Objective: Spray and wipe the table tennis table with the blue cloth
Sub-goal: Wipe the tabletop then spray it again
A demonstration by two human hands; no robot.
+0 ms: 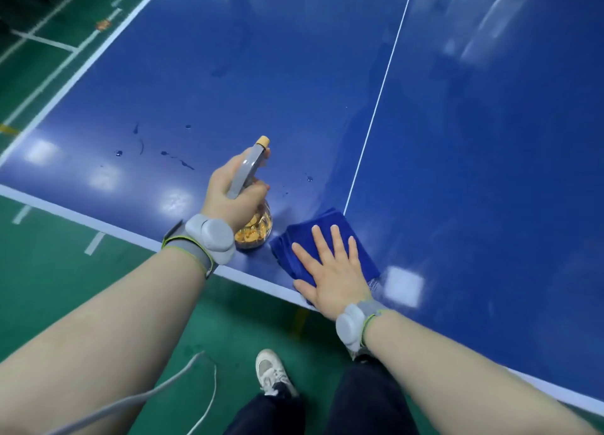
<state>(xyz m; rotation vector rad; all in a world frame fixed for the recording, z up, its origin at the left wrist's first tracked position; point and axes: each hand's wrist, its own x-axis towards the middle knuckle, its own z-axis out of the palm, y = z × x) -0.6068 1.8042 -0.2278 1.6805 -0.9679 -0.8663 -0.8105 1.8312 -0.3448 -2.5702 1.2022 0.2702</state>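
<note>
I judge the cloth (313, 235) to be light, soft and limp, so it will bunch up unless I press it flat and push with the whole palm. It is a deep blue folded pad with a towel-like nap, lying at the near edge of the worktop (457, 140), at the end of the white centre line and just beside the bottle (258, 228). My right hand (333, 274) rests on it, its fingers (318, 238) straight and spread, gripping nothing. My left hand (228, 189) has its fingers (258, 189) curled round the bottle's neck under the grey trigger head. The round clear body with orange contents looks rigid, and probably slick when wet. Droplets (176, 158) lie on the worktop beyond it.
</note>
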